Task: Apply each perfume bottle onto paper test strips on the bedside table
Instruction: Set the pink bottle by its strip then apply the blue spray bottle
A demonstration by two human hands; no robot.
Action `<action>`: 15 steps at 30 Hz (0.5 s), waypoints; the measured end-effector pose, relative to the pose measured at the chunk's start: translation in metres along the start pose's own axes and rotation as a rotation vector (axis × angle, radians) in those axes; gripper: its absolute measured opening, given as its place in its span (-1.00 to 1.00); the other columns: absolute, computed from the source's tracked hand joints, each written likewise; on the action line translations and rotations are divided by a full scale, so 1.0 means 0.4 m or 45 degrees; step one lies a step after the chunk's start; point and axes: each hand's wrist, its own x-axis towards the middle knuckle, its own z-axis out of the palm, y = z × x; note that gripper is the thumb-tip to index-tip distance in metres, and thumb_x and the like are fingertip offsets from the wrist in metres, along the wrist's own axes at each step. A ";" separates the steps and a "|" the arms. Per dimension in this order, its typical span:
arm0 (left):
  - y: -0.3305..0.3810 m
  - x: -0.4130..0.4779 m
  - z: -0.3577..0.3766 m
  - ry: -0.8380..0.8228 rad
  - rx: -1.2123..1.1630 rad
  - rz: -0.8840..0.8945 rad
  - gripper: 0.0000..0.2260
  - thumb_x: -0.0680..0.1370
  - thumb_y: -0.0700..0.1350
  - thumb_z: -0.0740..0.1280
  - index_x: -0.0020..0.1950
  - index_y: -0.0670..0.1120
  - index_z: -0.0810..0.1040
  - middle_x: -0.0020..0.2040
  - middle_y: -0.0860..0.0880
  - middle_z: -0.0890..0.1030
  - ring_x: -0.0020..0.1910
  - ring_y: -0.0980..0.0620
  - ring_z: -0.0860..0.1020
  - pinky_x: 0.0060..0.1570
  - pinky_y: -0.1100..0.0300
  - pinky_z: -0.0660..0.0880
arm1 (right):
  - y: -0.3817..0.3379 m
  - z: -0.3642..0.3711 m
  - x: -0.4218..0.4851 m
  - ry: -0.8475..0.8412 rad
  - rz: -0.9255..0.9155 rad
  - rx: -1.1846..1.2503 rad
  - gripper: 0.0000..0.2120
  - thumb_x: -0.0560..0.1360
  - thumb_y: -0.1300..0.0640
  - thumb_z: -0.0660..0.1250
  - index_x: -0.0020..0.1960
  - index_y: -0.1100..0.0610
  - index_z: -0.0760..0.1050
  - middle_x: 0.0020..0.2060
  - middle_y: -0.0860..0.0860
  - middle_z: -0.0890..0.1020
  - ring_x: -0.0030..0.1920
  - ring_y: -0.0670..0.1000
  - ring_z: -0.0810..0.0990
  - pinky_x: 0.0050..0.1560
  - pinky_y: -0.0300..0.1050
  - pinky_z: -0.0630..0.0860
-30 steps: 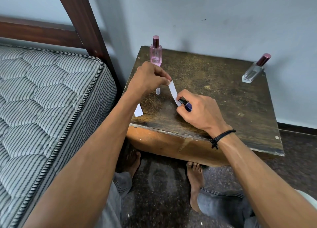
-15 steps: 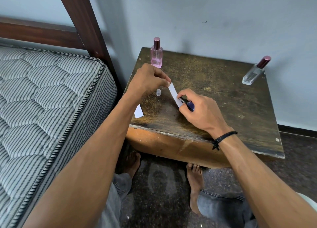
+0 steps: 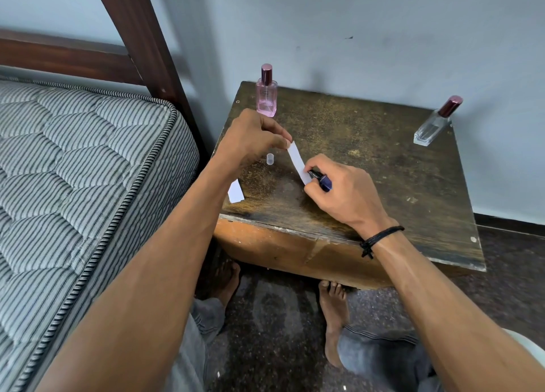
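Observation:
My left hand (image 3: pixel 253 138) pinches the upper end of a white paper test strip (image 3: pixel 296 157) above the bedside table (image 3: pixel 368 167). My right hand (image 3: pixel 342 194) grips a small dark blue perfume bottle (image 3: pixel 323 181) with its black tip against the strip's lower end. A small clear cap (image 3: pixel 270 159) stands on the table between my hands. A pink perfume bottle (image 3: pixel 266 92) stands upright at the back left corner. At the back right corner a clear perfume bottle (image 3: pixel 436 122) with a dark red cap also stands upright. Another white strip (image 3: pixel 236 191) lies at the front left edge, partly hidden by my left forearm.
A striped mattress (image 3: pixel 73 185) on a dark wooden bed frame (image 3: pixel 138 29) lies close to the table's left side. A pale wall (image 3: pixel 354 23) stands behind the table. My bare feet (image 3: pixel 333 306) rest on the dark floor below the table's front edge.
The strip and both hands have shifted very slightly; the bottle tip stays at the strip's lower end. The camera has tilted a little.

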 end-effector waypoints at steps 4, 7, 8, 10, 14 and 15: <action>-0.001 -0.001 -0.002 0.006 -0.003 -0.016 -0.93 0.43 -0.23 0.52 -0.16 -0.07 0.75 -0.21 0.01 0.74 -0.13 0.06 0.72 0.17 0.00 0.60 | 0.010 0.000 0.005 0.096 0.078 0.093 -0.78 0.51 0.14 0.30 0.14 0.03 0.56 -0.42 -0.15 0.42 -0.41 0.03 0.45 -0.38 -0.11 0.42; -0.003 -0.001 -0.007 0.024 0.009 -0.008 -0.92 0.43 -0.23 0.53 -0.16 -0.06 0.75 -0.22 0.02 0.74 -0.13 0.06 0.72 0.15 0.00 0.62 | 0.022 0.002 0.010 0.135 0.178 0.248 -0.77 0.54 0.15 0.29 0.18 0.00 0.55 -0.38 -0.05 0.52 -0.37 0.05 0.50 -0.33 -0.10 0.43; -0.006 0.000 -0.008 0.026 0.013 -0.003 -0.92 0.43 -0.23 0.53 -0.16 -0.06 0.75 -0.22 0.02 0.74 -0.13 0.05 0.72 0.14 0.01 0.62 | 0.028 0.003 0.013 0.140 0.215 0.312 -0.77 0.55 0.14 0.28 0.19 -0.03 0.53 -0.35 -0.01 0.55 -0.36 0.03 0.49 -0.32 -0.11 0.41; -0.009 0.002 -0.011 0.029 0.033 0.014 -0.92 0.43 -0.24 0.54 -0.14 -0.07 0.75 -0.20 0.01 0.74 -0.12 0.05 0.72 0.14 0.04 0.63 | 0.040 0.005 0.019 0.148 0.285 0.407 -0.77 0.58 0.12 0.28 0.20 -0.08 0.51 -0.31 -0.06 0.54 -0.34 -0.08 0.46 -0.30 -0.16 0.37; -0.008 0.003 -0.009 0.056 0.117 0.078 -0.91 0.46 -0.22 0.53 -0.08 -0.06 0.75 -0.16 0.03 0.74 -0.11 0.10 0.71 -0.01 0.25 0.59 | 0.046 0.005 0.021 0.155 0.333 0.481 -0.78 0.60 0.14 0.29 0.21 -0.07 0.52 -0.33 -0.14 0.45 -0.34 -0.15 0.41 -0.28 -0.30 0.32; -0.006 0.003 -0.008 0.074 0.153 0.095 -0.91 0.47 -0.21 0.52 -0.06 -0.05 0.75 -0.15 0.04 0.74 -0.11 0.13 0.70 -0.06 0.32 0.55 | 0.045 0.004 0.019 0.146 0.326 0.489 -0.78 0.61 0.14 0.29 0.22 -0.07 0.52 -0.33 -0.13 0.44 -0.34 -0.15 0.41 -0.29 -0.31 0.31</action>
